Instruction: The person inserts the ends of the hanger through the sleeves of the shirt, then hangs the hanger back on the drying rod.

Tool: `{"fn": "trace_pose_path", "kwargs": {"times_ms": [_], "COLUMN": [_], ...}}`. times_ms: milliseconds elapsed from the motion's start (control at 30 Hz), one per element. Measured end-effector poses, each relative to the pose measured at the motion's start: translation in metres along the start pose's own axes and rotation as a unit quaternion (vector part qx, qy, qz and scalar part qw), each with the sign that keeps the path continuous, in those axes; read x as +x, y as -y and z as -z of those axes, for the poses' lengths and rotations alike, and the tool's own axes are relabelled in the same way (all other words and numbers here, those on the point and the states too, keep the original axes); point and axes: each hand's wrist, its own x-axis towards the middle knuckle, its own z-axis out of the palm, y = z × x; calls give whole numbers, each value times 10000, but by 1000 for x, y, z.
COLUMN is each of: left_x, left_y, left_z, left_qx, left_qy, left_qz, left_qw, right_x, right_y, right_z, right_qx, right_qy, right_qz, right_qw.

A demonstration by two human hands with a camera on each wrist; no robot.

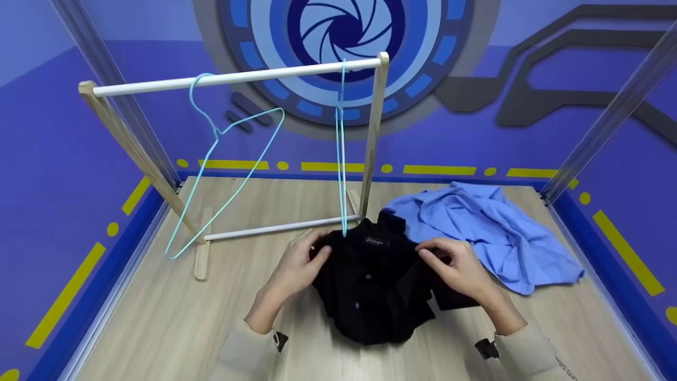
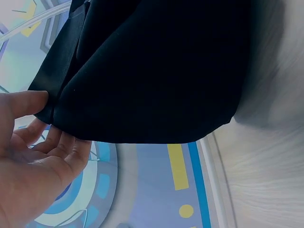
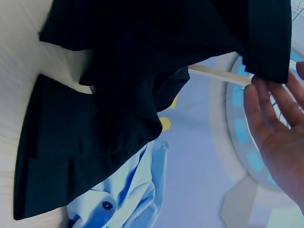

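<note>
A black button-up shirt (image 1: 375,296) with a collar and a label inside the neck is held up over the table, its lower part bunched. My left hand (image 1: 296,267) pinches its left shoulder area between thumb and fingers. On the other side, my right hand (image 1: 460,267) pinches the right shoulder area. The left wrist view shows the left thumb on top of the black cloth (image 2: 161,76) and the fingers beneath. In the right wrist view, fingers meet the edge of the shirt (image 3: 156,33), with a sleeve hanging lower; the thumb is mostly cut off.
A white-barred rack (image 1: 238,76) with wooden posts stands behind. From it hang a light blue hanger (image 1: 206,159) on the left and hanger wire (image 1: 339,159), seen edge-on, near the right post, reaching down to the shirt. A crumpled blue shirt (image 1: 476,227) lies at the right back.
</note>
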Motion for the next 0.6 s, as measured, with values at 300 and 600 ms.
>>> {"fn": "trace_pose_path", "kwargs": {"times_ms": [300, 600], "left_x": [2, -1], "left_y": [0, 2], "left_z": [-9, -18], "left_qx": [62, 34], "left_qy": [78, 338], "left_qz": [136, 401], "left_qw": [9999, 9986], "right_x": [12, 18], "right_y": [7, 10], "right_z": [1, 2], "right_qx": [-270, -514], "right_qy": [-300, -385], "right_qz": [-902, -1156], "right_qw": [9951, 9912]}}
